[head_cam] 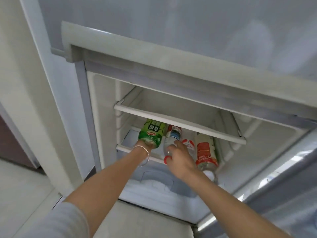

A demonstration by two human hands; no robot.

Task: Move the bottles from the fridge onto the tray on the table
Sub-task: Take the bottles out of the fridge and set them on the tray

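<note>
Several bottles lie on the lower shelf (122,147) of the open fridge. My left hand (141,146), a bracelet on its wrist, reaches under the green-labelled bottle (151,133) and grips its near end; its fingers are hidden by the bottle. My right hand (181,156) is closed around the clear bottle with a red cap (171,137), near its neck. To the right lie a small bottle with a red-and-white label (188,144) and a bigger bottle with a red label (205,152). Neither tray nor table is in view.
An empty glass shelf (171,115) sits just above the bottles, leaving a low gap. Below is a white drawer front (154,182). The fridge door (283,194) stands open at the right. A wall and floor are at the left.
</note>
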